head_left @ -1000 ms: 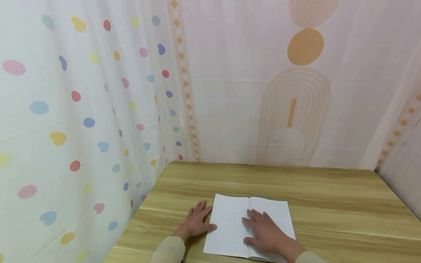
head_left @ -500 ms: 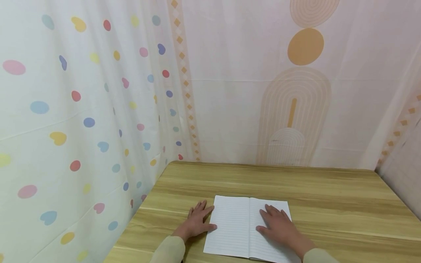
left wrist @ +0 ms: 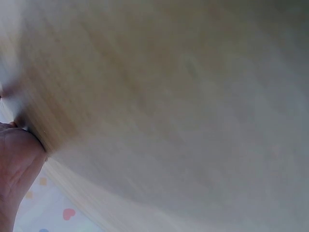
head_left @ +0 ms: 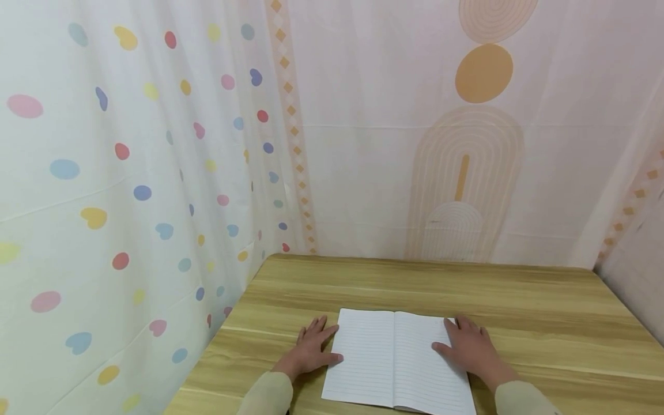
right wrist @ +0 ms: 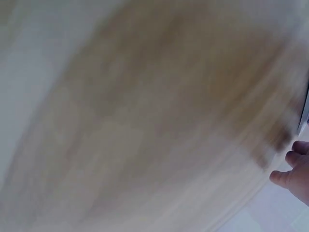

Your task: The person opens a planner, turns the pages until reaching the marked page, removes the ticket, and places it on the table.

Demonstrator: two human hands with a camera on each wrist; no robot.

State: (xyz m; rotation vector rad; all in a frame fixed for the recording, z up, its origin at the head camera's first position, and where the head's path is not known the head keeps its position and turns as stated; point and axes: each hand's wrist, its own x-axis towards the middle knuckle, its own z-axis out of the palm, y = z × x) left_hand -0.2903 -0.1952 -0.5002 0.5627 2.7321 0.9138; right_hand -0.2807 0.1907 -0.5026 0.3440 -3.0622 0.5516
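An open notebook [head_left: 363, 357] with white lined pages lies flat on the wooden table, its fold running down the middle. My left hand [head_left: 313, 349] rests at its left edge, fingers spread, with the thumb over the page margin. On the other side, my right hand [head_left: 471, 349] lies across the right edge, thumb and a fingertip on the page and the other fingers beyond it. In the left wrist view part of the left hand [left wrist: 19, 159] shows at the left border. The right wrist view has fingers of the right hand [right wrist: 294, 169] at its right border.
The wood-grain table [head_left: 544, 323] extends around the notebook to its far edge. A curtain with coloured dots [head_left: 155, 173] hangs along the left, and a pale patterned cloth [head_left: 363, 144] hangs behind the table.
My right hand has slid rightward over the right page, from near the fold to the outer edge. The left hand stays in place.
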